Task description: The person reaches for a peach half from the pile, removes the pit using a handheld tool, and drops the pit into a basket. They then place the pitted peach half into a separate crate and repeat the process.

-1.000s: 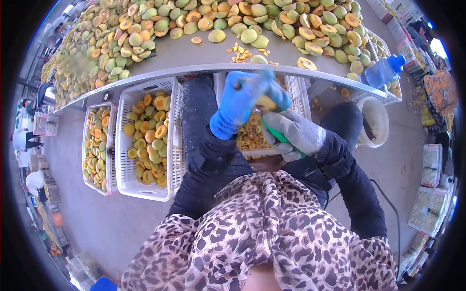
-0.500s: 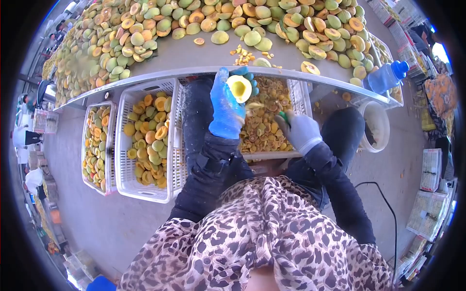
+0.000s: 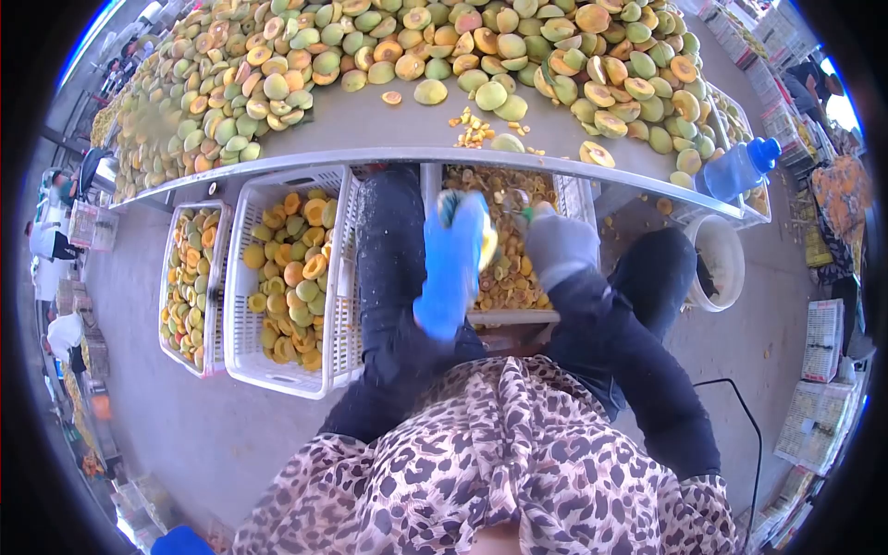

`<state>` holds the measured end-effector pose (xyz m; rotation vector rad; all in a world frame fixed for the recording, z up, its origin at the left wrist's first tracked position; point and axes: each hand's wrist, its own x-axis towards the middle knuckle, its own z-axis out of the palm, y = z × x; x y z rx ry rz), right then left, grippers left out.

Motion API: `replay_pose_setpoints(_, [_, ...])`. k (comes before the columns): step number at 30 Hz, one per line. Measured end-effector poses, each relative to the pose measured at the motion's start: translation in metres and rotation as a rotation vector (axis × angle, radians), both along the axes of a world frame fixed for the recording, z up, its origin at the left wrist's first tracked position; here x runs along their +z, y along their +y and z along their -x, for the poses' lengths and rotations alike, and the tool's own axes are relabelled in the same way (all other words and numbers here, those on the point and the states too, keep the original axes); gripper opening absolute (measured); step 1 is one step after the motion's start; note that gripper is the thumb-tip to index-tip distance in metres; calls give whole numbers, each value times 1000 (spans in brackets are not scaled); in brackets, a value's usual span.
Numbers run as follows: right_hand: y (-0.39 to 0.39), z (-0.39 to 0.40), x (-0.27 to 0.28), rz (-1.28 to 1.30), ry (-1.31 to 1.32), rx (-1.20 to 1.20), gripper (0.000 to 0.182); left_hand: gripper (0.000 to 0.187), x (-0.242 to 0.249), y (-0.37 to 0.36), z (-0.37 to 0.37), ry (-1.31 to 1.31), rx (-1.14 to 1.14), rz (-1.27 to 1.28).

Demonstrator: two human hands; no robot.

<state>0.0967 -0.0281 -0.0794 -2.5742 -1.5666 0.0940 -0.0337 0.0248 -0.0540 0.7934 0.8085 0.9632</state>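
Observation:
My left hand (image 3: 453, 259), in a blue glove and smeared by motion, is closed round a yellow fruit half (image 3: 487, 242) that shows at its right edge. My right hand (image 3: 561, 244), in a grey-white glove, grips a small tool with a green handle (image 3: 528, 213); its blurred metal end points left. Both hands are above a white crate (image 3: 581, 196) of cut fruit scraps between my knees, with a small gap between them. Beyond them, halved green and orange fruit (image 3: 388, 46) is heaped on the metal table (image 3: 351, 120).
Two white crates (image 3: 342, 277) (image 3: 220, 277) of fruit halves stand on the floor at left. A white bucket (image 3: 720, 264) is at right. A blue bottle (image 3: 737, 170) lies at the table's right edge. A black cable (image 3: 754, 416) runs along the floor. People are at both sides.
My left hand has moved down and turned, so the fruit half's cut face is mostly hidden. My right hand has shifted slightly up and left. The view has tilted a little.

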Motion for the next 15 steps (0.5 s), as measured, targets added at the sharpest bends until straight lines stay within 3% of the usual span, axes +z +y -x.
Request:
replay_pose_setpoints(2, [-8,-20,-5,47,31,-34,34,6,22,-20,15,157,15,-222])
replay_pose_setpoints(4, [-19,-34,-5,122,95,-13,37,4,27,-6,53,199,225,-275])
replay_pose_setpoints(5, [-32,-33,-14,127,106,-17,37,2,25,13,76,641,330,-473])
replay_pose_setpoints(6, [-41,-34,-26,97,133,16,37,2,22,38,98,1250,380,-990])
replay_pose_setpoints(7, [-48,-32,-36,73,160,53,37,2,18,51,92,1245,385,-997])
replay_pose_setpoints(9, [-53,-18,-47,53,262,90,38,6,13,88,71,1275,587,-1697])
replay_pose_setpoints(11, [-53,-4,-51,-4,352,190,39,17,-13,114,21,998,148,-1517])
replay_pose_setpoints(13, [-49,9,-50,33,351,222,37,31,-21,125,-45,1041,-216,-1127])
replay_pose_setpoints(15, [-49,16,-48,125,373,213,36,44,-3,124,-85,1379,-504,-1043])
